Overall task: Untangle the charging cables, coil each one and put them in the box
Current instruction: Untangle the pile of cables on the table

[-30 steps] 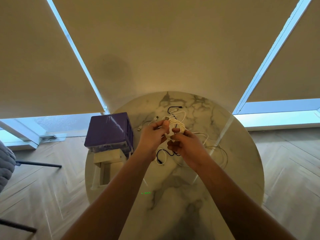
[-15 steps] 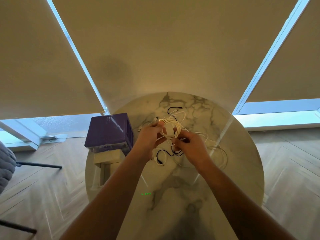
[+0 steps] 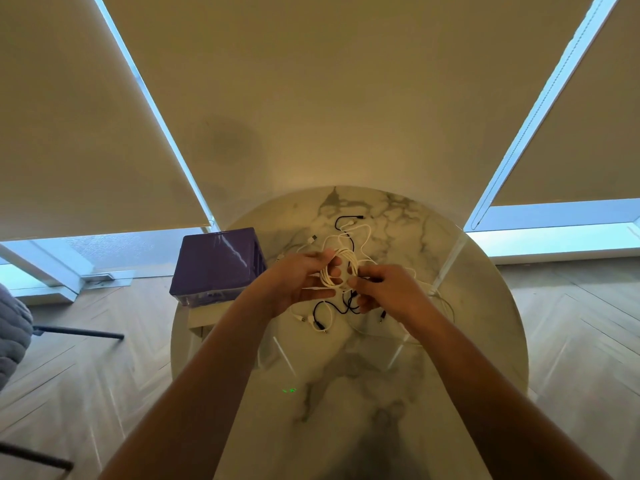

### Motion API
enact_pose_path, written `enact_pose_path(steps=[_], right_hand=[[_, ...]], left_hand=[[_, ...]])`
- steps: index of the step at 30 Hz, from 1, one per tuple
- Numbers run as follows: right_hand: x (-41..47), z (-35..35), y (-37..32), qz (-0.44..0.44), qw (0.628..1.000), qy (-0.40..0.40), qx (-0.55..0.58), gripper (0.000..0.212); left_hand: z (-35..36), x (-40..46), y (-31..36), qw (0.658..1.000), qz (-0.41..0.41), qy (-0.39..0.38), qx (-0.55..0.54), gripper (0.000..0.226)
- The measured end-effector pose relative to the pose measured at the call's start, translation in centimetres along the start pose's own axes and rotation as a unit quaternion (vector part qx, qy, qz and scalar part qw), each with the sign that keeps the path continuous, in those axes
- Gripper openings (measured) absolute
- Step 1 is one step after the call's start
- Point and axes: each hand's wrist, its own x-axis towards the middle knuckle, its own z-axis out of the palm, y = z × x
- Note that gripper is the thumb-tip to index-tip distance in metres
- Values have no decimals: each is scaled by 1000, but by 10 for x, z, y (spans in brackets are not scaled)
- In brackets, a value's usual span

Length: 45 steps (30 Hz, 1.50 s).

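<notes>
A white cable coil [image 3: 341,271] hangs above the round marble table [image 3: 450,341], held between both hands. My left hand [image 3: 298,282] grips its left side with a finger through the loops. My right hand [image 3: 388,289] pinches the coil's right edge. Below and behind the hands a tangle of loose cables lies on the table: a black cable [image 3: 329,308], another black cable [image 3: 346,223] further back, and thin white cables [image 3: 440,299] to the right. A purple box [image 3: 214,261] stands at the table's left edge.
A white open box or tray [image 3: 197,322] sits just in front of the purple box. Wooden herringbone floor surrounds the table. A grey chair [image 3: 14,334] with dark legs is at the far left. Window blinds fill the background.
The white cable has gone from a tight bundle to a rounder, open coil. Both hands have lowered slightly and spread apart, the left one turning its palm up under the loops.
</notes>
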Motion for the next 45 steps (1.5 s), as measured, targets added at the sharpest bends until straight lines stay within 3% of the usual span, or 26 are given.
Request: enact_pose_path(steps=[8, 14, 18, 23, 28, 35, 40, 45], right_hand=[[-3, -8, 0, -57, 997, 4, -57, 33], [-2, -5, 3, 0, 993, 23, 114, 21], [1, -1, 1, 8, 994, 57, 91, 24], [3, -1, 4, -41, 995, 85, 25, 19], [6, -2, 9, -78, 992, 99, 9, 32], [5, 1, 9, -19, 987, 62, 144, 26], [7, 4, 12, -18, 985, 56, 164, 27], [8, 13, 20, -86, 990, 86, 69, 15]], left_hand=[[0, -1, 4, 997, -12, -7, -82, 23], [0, -3, 4, 989, -10, -39, -140, 27], [1, -5, 2, 990, -6, -61, -130, 27], [1, -4, 1, 991, -2, -28, -129, 25], [-1, -3, 0, 984, -7, -10, -180, 24], [-1, -4, -6, 974, -10, -15, -224, 36], [-4, -2, -16, 974, -6, -12, -224, 32], [-4, 3, -27, 969, -21, 42, -241, 26]])
